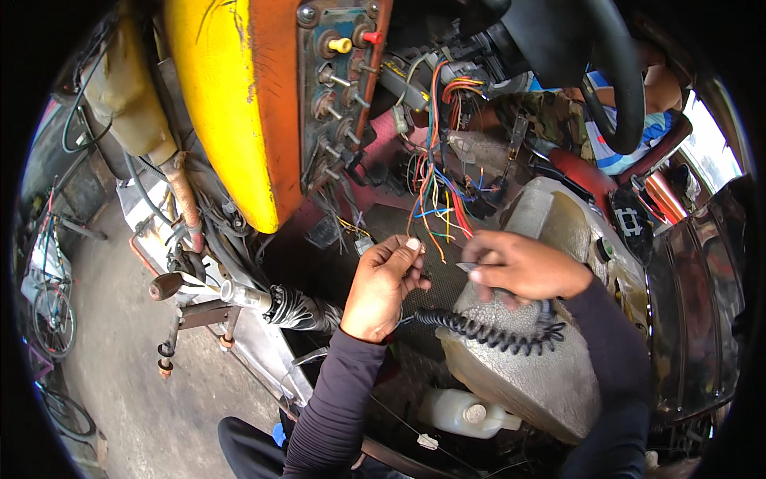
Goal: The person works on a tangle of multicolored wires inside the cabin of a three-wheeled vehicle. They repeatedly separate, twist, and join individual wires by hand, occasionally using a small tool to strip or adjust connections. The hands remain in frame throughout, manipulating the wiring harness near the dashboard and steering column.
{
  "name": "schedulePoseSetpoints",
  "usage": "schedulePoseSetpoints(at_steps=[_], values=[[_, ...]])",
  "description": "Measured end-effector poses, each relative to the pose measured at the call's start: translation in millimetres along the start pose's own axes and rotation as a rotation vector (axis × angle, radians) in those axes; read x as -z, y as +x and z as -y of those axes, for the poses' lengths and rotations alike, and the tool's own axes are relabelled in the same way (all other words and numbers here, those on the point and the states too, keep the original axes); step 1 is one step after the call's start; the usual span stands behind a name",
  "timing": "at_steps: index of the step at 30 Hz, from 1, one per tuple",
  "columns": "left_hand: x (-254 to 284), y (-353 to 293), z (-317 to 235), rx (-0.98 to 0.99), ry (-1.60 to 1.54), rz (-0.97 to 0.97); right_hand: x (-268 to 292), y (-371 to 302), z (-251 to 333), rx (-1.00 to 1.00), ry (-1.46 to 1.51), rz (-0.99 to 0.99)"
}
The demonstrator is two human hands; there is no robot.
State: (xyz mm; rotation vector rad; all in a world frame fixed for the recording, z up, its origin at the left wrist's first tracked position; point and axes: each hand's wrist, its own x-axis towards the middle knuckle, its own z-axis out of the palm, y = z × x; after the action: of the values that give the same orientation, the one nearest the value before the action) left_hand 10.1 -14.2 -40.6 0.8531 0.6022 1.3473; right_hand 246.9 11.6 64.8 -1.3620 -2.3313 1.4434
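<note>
My left hand [381,289] is closed, thumb and forefinger pinching the end of a thin wire [410,223] that comes down from a loose bundle of coloured wires [437,172]. To its right, my right hand [531,266] is closed and slightly blurred. A small pointed metal blade [465,266] sticks out from its fingers toward the left hand; the rest of it is hidden in the grip. Several bare wire ends, orange, red and blue, hang between and above the hands. Below them a black coiled cord [499,334] lies across a worn, light-coloured padded cover [550,359].
A panel of toggle switches [335,104] is set in a yellow and orange body panel [219,104]. The steering wheel [626,88] hangs upper right, near a person in camouflage clothing [550,124]. A white plastic jug [471,413] sits below; a lever [171,286] juts out left.
</note>
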Motion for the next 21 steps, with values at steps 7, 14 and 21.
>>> schedulePoseSetpoints(at_steps=[7, 14, 21], values=[[3, 2, 2, -0.002, 0.032, -0.01, 84, -44, -99, -0.256, -1.027, -0.796], [-1, 2, 0, 0.024, 0.024, -0.036, 75, -46, -135, -0.216, -1.244, -1.059], [-1, 1, 1, 0.021, 0.024, 0.001, 43, -22, -63, 0.216, -1.029, -0.704]])
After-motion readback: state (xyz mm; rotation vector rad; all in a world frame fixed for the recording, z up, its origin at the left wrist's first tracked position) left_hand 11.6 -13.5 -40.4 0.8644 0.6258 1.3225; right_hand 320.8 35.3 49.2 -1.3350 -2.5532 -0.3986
